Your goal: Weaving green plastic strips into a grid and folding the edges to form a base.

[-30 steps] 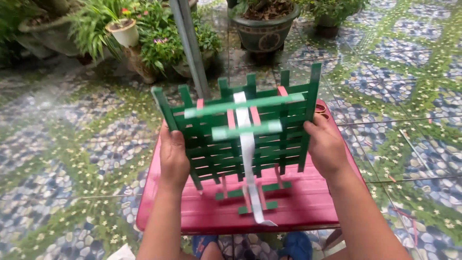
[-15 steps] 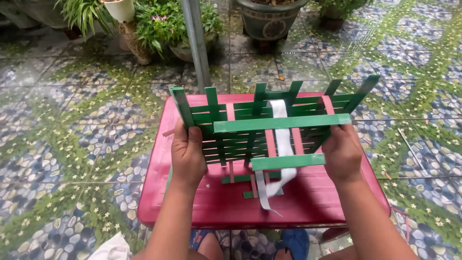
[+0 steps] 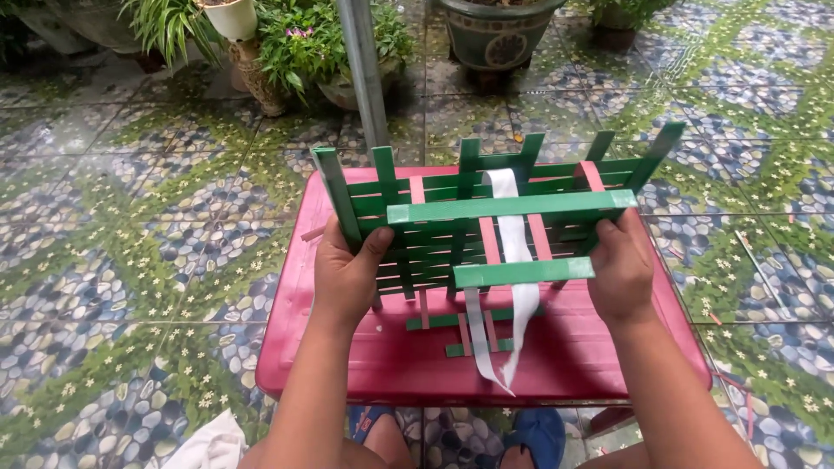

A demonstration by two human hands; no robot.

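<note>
A half-woven basket (image 3: 486, 221) of green plastic strips, with a few pink strips and one white strip (image 3: 512, 287), stands on a red plastic table (image 3: 391, 356). My left hand (image 3: 346, 274) grips its left side, thumb hooked over an upright green strip. My right hand (image 3: 621, 265) holds its right side, next to the ends of two loose green horizontal strips across the near face. The white strip hangs down from the weave onto the tabletop. Several green uprights stick up above the woven part.
Patterned pebble-look tiles cover the ground all around. A grey metal post (image 3: 363, 69) rises just behind the table. Potted plants (image 3: 304, 43) and a large dark pot (image 3: 495, 30) stand at the back. A white cloth (image 3: 208, 443) lies at lower left.
The basket has been turned and tilted between my hands, and two green horizontal strips now lie across its near face. The view has shifted downwards.
</note>
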